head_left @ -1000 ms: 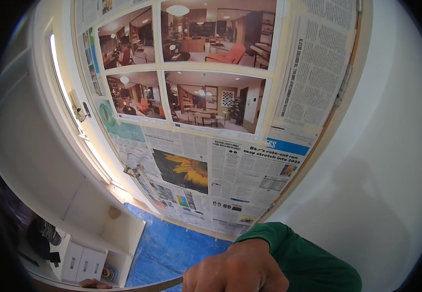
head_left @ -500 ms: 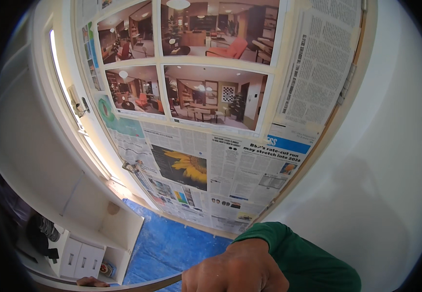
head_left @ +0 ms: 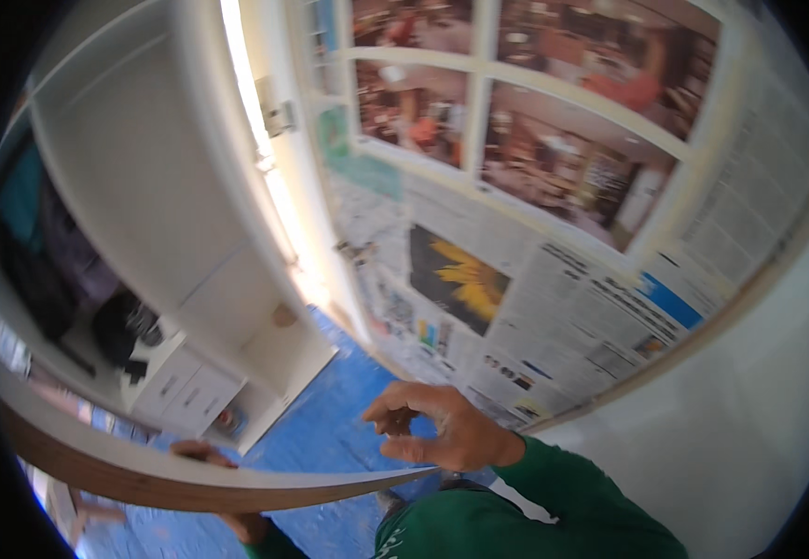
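Fingers (head_left: 201,453) of my left hand (head_left: 245,524) wrap the long brown-edged board (head_left: 143,481) crossing low before me; my right hand (head_left: 456,429) curls loosely, apparently empty, just beside its right end. Steadying the board seems the step in hand; shifting it would likely call for both hands. The board hides my left hand's middle, and blur smears the newspaper-covered panel (head_left: 540,312).

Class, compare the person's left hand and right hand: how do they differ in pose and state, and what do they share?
The left hand is wrapped around the board, while the right hand holds nothing visible, its thumb and fingers parted. The board hides much of the left hand; the right hand shows nearly whole. Both hands are bare and come out of green sleeves.
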